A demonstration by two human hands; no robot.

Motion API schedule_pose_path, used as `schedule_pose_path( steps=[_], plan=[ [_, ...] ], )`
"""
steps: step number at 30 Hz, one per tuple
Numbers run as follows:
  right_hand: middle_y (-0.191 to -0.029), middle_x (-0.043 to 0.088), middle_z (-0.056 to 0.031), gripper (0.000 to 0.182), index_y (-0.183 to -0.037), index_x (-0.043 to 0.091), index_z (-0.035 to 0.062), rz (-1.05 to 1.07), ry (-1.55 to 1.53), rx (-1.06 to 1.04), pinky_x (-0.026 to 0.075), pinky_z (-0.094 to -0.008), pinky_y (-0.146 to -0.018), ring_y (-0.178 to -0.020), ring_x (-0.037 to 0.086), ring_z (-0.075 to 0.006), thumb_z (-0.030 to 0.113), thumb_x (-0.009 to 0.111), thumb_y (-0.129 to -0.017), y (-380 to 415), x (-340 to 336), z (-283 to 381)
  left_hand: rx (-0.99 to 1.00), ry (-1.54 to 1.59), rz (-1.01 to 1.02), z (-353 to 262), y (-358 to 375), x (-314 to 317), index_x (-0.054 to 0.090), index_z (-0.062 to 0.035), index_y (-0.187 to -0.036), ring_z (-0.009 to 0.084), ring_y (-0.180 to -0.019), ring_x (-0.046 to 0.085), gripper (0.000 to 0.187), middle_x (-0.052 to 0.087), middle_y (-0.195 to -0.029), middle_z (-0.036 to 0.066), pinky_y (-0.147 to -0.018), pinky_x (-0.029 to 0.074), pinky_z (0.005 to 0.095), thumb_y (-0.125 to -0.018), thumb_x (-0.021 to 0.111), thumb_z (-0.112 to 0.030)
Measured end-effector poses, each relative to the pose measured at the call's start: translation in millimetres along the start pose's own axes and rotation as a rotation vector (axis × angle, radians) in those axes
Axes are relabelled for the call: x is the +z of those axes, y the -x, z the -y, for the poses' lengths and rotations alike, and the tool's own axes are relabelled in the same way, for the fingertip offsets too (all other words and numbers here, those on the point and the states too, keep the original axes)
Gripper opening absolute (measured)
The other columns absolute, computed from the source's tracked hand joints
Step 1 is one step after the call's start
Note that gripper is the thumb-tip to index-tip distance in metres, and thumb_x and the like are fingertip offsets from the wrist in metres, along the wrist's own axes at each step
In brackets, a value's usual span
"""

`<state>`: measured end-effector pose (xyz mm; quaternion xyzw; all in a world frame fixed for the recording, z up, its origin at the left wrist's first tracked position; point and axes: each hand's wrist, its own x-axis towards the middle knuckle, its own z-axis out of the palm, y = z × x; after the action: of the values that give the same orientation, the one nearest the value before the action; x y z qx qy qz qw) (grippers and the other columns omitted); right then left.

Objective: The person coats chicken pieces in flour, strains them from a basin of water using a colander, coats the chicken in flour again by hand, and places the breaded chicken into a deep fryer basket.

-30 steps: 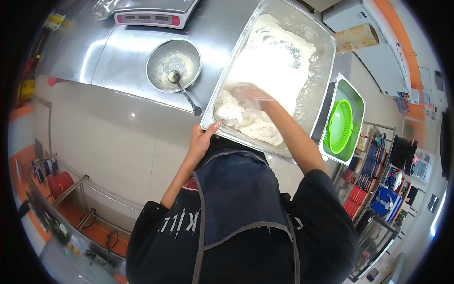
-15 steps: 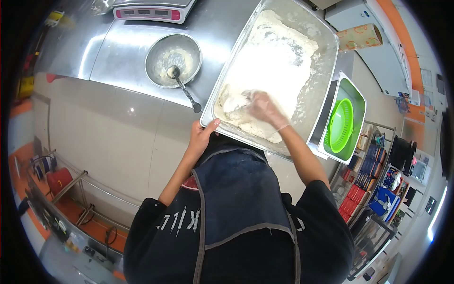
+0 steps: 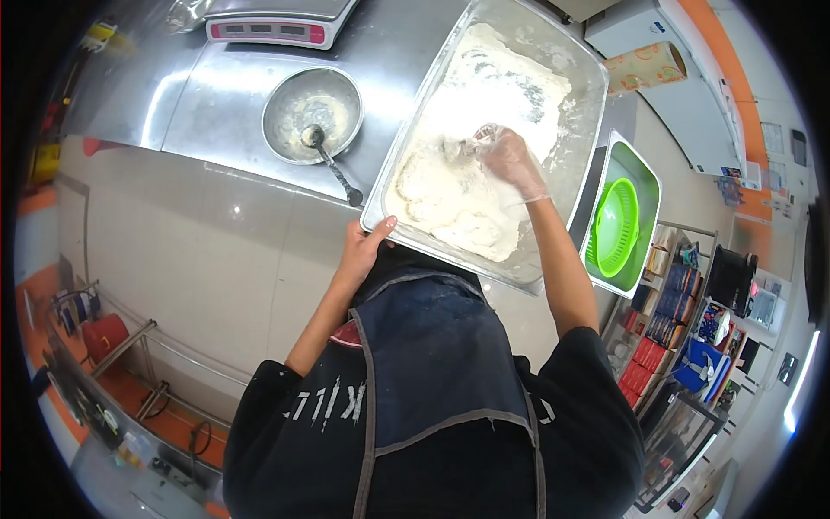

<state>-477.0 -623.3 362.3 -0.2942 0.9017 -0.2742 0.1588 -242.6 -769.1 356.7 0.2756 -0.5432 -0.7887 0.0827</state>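
Observation:
A deep rectangular metal pan [image 3: 566,173] holds a broad layer of white flour-like powder [image 3: 462,203], lumpy at the near side. My left hand [image 3: 367,246] grips the pan's near left corner, thumb over the rim. Inside the pan, my right hand [image 3: 512,162] wears a clear plastic glove and is at the powder in the middle. Its fingers are curled, with the tips partly blurred; what they hold, if anything, I cannot make out. Left of the pan stands a steel bowl [image 3: 283,134] with pale residue and a dark-handled scoop or spoon [image 3: 335,170] leaning over its rim.
A scale [image 3: 268,32] sits at the back of the steel table [image 3: 216,121]. Right of the pan, a green basket [image 3: 616,229] lies in a green-lined tray [image 3: 648,186]. A patterned roll [image 3: 644,67] is behind it. Stocked shelves [image 3: 666,320] stand at the right.
My right hand has moved away from me and to the right, from the pan's near part toward its middle. Powder at the near side is more spread. My left hand keeps its grip.

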Motion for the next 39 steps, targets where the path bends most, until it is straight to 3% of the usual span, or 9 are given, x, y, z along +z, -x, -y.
schedule_pose_path(
  steps=[8, 17, 20, 26, 29, 31, 35, 37, 39],
  plan=[
    [-0.082, 0.063, -0.0133, 0.022, -0.088, 0.062, -0.0007, 0.285, 0.212, 0.094, 0.047, -0.0301, -0.065, -0.068, 0.057, -0.0213, 0.017, 0.056, -0.076, -14.2, -47.0, 17.2, -0.012, -0.021, 0.003, -2.3, 1.8, -1.3, 0.061, -0.0001, -0.081, 0.0085, -0.059, 0.054, 0.019, 0.061, -0.069, 0.004, -0.052, 0.042, 0.0221, -0.082, 0.057, -0.019],
    [-0.075, 0.055, -0.018, 0.031, -0.072, 0.054, -0.0039, 0.07, 0.389, -0.003, 0.046, -0.0346, -0.066, -0.071, 0.052, -0.0223, 0.027, 0.056, -0.077, -36.0, -73.4, 4.6, 0.036, -0.061, 0.014, -4.2, 1.7, 0.1, 0.06, 0.0006, -0.081, 0.0091, -0.058, 0.054, 0.021, 0.061, -0.068, 0.005, -0.051, 0.041, 0.0222, -0.083, 0.056, -0.02],
    [-0.076, 0.056, -0.0175, 0.033, -0.074, 0.055, -0.005, -0.018, 0.316, 0.083, 0.046, -0.0347, -0.066, -0.072, 0.052, -0.0207, 0.028, 0.058, -0.077, -41.7, -77.0, 2.1, 0.029, -0.053, 0.019, -1.8, -0.8, -0.1, 0.06, 0.0007, -0.082, 0.009, -0.058, 0.054, 0.021, 0.061, -0.068, 0.005, -0.052, 0.041, 0.0221, -0.083, 0.056, -0.02],
    [-0.077, 0.062, -0.0131, 0.03, -0.08, 0.059, -0.0045, 0.261, -0.314, 0.164, 0.047, -0.0319, -0.063, -0.068, 0.059, -0.0191, 0.025, 0.061, -0.075, -27.4, -84.9, -3.8, 0.001, -0.021, 0.016, -1.1, 0.8, -1.5, 0.061, 0.0002, -0.081, 0.0088, -0.058, 0.054, 0.02, 0.061, -0.068, 0.004, -0.052, 0.041, 0.0221, -0.083, 0.056, -0.019],
    [-0.061, 0.054, -0.0085, 0.02, -0.084, 0.059, 0.002, -0.054, -0.042, -0.015, 0.043, -0.03, -0.053, -0.057, 0.052, -0.0149, 0.022, 0.058, -0.078, -20.9, -52.1, -70.4, -0.008, -0.002, 0.002, -0.5, 1.7, -0.6, 0.061, -0.0001, -0.08, 0.0086, -0.058, 0.053, 0.02, 0.061, -0.067, 0.004, -0.052, 0.041, 0.0221, -0.083, 0.057, -0.019],
    [-0.073, 0.059, -0.0126, 0.024, -0.087, 0.06, 0.0036, -0.248, 0.556, -0.05, 0.045, -0.0312, -0.06, -0.065, 0.056, -0.0195, 0.026, 0.053, -0.081, 2.1, -29.0, -114.6, 0.001, 0.003, -0.005, 1.9, -0.1, -0.5, 0.061, -0.0003, -0.08, 0.0084, -0.058, 0.053, 0.019, 0.06, -0.067, 0.004, -0.052, 0.041, 0.0221, -0.083, 0.057, -0.019],
    [-0.104, 0.056, -0.0215, 0.049, -0.102, 0.059, 0.009, 0.626, 0.402, 0.453, 0.04, -0.0398, -0.085, -0.094, 0.054, -0.0319, 0.051, 0.042, -0.083, 46.6, -5.6, -42.8, 0.007, -0.008, -0.017, 7.3, -1.7, -1.7, 0.06, 0.0001, -0.079, 0.0084, -0.058, 0.052, 0.02, 0.059, -0.066, 0.004, -0.052, 0.041, 0.0223, -0.083, 0.056, -0.019],
    [-0.113, 0.049, -0.0278, 0.059, -0.114, 0.054, 0.0062, 0.717, 0.032, 0.275, 0.021, -0.0388, -0.103, -0.115, 0.041, -0.035, 0.054, 0.039, -0.082, 71.4, 13.8, -13.5, 0.001, 0.01, -0.013, 10.9, -1.7, -1.2, 0.06, 0.0004, -0.078, 0.0085, -0.057, 0.052, 0.019, 0.059, -0.066, 0.004, -0.052, 0.041, 0.0225, -0.083, 0.056, -0.018],
    [-0.115, 0.048, -0.0281, 0.063, -0.116, 0.052, 0.0049, 0.701, -0.157, 0.138, 0.016, -0.0405, -0.104, -0.117, 0.038, -0.0357, 0.055, 0.042, -0.08, 82.2, 54.7, -27.1, 0.004, 0.017, -0.024, 0.3, 1.0, 4.9, 0.059, 0.0008, -0.079, 0.0091, -0.057, 0.052, 0.019, 0.059, -0.066, 0.005, -0.052, 0.041, 0.0228, -0.084, 0.055, -0.017]
  ],
)
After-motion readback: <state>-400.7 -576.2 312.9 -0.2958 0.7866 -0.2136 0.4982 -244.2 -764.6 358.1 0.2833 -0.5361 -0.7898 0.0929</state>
